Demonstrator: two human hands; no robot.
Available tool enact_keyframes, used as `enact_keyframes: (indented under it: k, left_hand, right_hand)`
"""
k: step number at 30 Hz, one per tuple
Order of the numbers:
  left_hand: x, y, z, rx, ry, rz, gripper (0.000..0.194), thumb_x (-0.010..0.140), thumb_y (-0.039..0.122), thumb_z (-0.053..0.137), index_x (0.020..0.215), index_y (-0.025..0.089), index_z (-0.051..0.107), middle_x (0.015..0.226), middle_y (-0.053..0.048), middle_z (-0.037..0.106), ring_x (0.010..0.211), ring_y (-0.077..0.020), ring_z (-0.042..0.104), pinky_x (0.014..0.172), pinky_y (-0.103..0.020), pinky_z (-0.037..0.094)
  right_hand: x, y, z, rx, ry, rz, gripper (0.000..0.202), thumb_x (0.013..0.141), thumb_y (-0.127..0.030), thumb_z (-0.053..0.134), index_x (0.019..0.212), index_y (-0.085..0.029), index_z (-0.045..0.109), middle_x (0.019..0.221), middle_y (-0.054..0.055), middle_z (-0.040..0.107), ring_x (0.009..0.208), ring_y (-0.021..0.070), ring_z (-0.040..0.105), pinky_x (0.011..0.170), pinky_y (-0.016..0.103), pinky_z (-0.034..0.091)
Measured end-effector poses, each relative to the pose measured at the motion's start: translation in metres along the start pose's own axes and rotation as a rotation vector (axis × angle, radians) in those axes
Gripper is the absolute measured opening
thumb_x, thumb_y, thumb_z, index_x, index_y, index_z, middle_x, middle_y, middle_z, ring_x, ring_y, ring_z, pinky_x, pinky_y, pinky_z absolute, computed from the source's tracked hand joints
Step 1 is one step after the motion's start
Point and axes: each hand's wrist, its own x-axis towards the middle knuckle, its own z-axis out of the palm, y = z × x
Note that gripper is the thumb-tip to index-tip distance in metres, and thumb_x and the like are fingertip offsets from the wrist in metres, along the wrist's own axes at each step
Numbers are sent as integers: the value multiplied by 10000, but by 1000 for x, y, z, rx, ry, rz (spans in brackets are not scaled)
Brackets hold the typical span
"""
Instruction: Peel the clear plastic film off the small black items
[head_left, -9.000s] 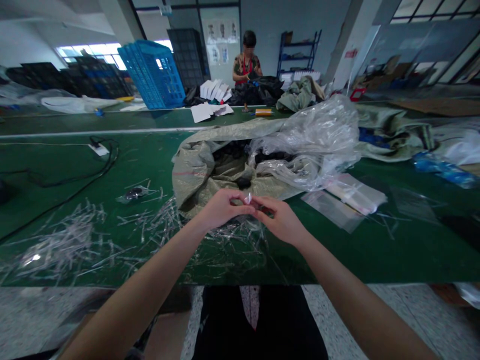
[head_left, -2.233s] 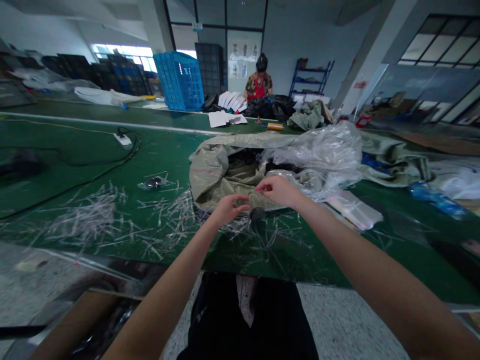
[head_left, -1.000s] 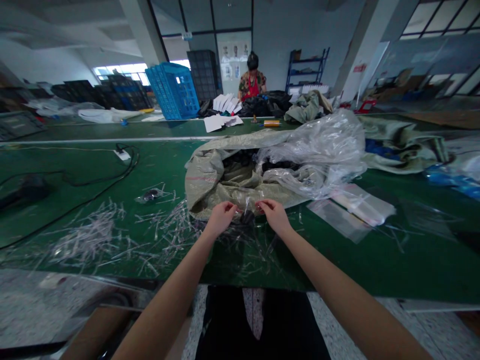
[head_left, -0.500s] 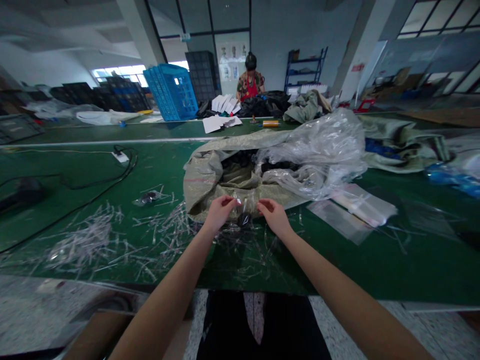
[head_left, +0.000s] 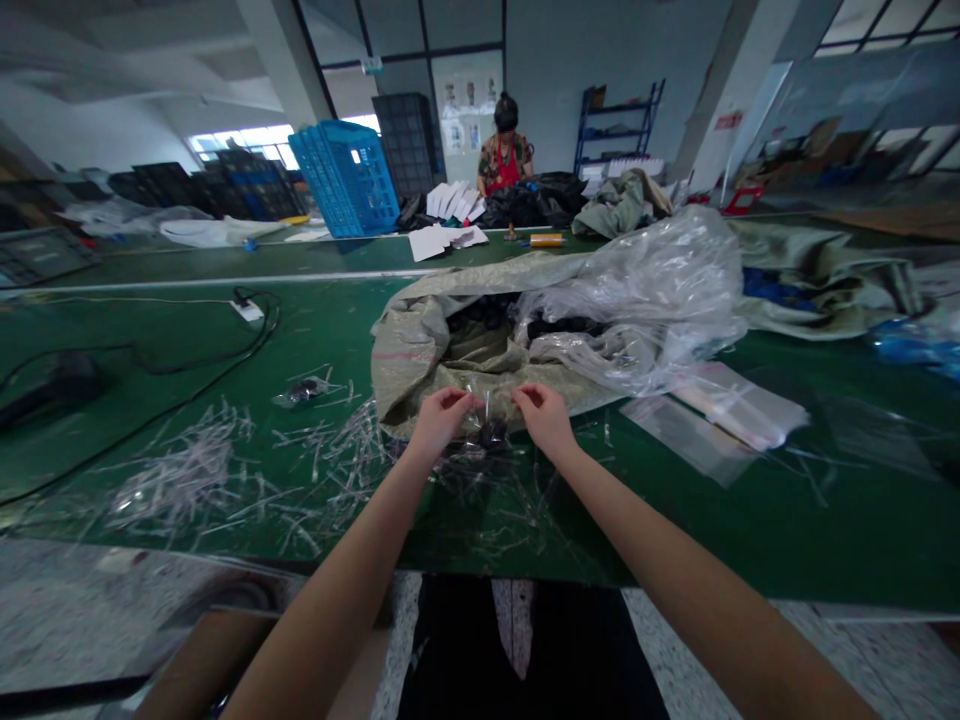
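Between my hands hangs a small clear plastic bag (head_left: 474, 408) with a dark item (head_left: 493, 432) in its lower part; the item's kind does not show. My left hand (head_left: 442, 415) pinches the bag's upper left edge. At the upper right edge, my right hand (head_left: 541, 412) is closed in a pinch as well. Just behind them lies a large grey-green woven sack (head_left: 409, 350), its mouth showing dark round pieces (head_left: 484, 315) inside. Thin clear plastic strips (head_left: 187, 465) are strewn to the left and under my hands.
Crumpled clear film (head_left: 652, 280) covers the sack's right side. Flat clear bags (head_left: 739, 405) lie to the right. A packed dark item (head_left: 304, 392) and a black cable (head_left: 202, 390) are on the left. Across the green table (head_left: 675, 540) a person (head_left: 506, 160) works near a blue crate (head_left: 345, 180).
The camera view has shifted slightly, so the scene sits a little further right. Both hands keep their pinch on the small bag, whose upper edge has changed shape slightly.
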Motion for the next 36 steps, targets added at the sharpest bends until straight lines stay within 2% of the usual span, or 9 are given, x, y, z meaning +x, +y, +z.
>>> enact_keyframes:
  k: [7, 11, 14, 17, 19, 21, 23, 26, 36]
  left_hand:
    - [0, -3, 0, -194, 22, -77, 328, 636, 397, 731, 786, 145, 583, 794, -41, 726, 371, -11, 298, 356, -176, 192]
    - [0, -4, -1, -170, 16, -71, 339, 639, 419, 722, 793, 148, 588, 809, -38, 721, 379, -13, 294, 360, -182, 169]
    - [0, -5, -3, -133, 13, -72, 351, 656, 448, 705, 807, 153, 588, 828, -43, 722, 384, -18, 293, 373, -189, 185]
    - [-1, -3, -5, 93, 98, -8, 310, 731, 447, 652, 824, 154, 615, 845, -56, 718, 438, -58, 406, 437, -220, 319]
    - [-4, 1, -2, 358, 248, 166, 253, 787, 385, 625, 885, 152, 640, 910, -78, 709, 613, -125, 563, 595, -262, 442]
    - [-9, 8, 4, 617, 298, 389, 224, 843, 324, 588, 983, 161, 651, 1026, -99, 690, 850, -187, 628, 778, -294, 467]
    - [-13, 15, 13, 806, 183, 541, 248, 901, 317, 527, 1070, 188, 655, 1138, -102, 665, 969, -212, 626, 841, -300, 451]
    - [-13, 23, 26, 969, -2, 607, 297, 949, 339, 461, 1131, 227, 666, 1212, -86, 646, 968, -206, 635, 779, -274, 448]
    - [-4, 32, 31, 1352, -56, 715, 329, 974, 310, 410, 1125, 197, 680, 1168, -94, 684, 864, -200, 667, 622, -288, 410]
  right_hand:
    - [0, 9, 8, 244, 36, 171, 92, 796, -299, 562, 770, -215, 535, 816, 58, 720, 793, 199, 688, 778, 342, 558]
    - [1, 9, 9, 223, 28, 145, 196, 791, -369, 598, 880, -194, 586, 859, 66, 721, 813, 206, 691, 770, 346, 564]
    - [2, 8, 8, 172, 11, 96, 228, 786, -406, 614, 850, -188, 629, 806, 59, 714, 772, 204, 677, 755, 344, 559]
    - [2, 7, 7, 184, 15, 79, 232, 780, -418, 622, 821, -190, 642, 779, 56, 708, 756, 202, 667, 752, 340, 552]
    - [1, 5, 7, 188, 10, 71, 232, 777, -412, 625, 828, -187, 646, 778, 58, 707, 753, 202, 665, 751, 338, 549]
    - [0, 4, 8, 176, 1, 43, 228, 779, -398, 624, 842, -181, 651, 780, 61, 706, 746, 203, 665, 752, 340, 549]
    - [-2, 2, 8, 157, -14, 1, 235, 784, -384, 618, 879, -174, 663, 806, 66, 713, 758, 204, 669, 763, 342, 547]
    - [-4, -1, 7, 120, -37, -59, 247, 796, -358, 599, 934, -170, 682, 890, 74, 728, 819, 206, 675, 800, 341, 540]
    - [-8, -7, 4, -9, -39, -201, 223, 836, -290, 545, 922, -173, 715, 939, 78, 737, 857, 202, 679, 802, 333, 543]
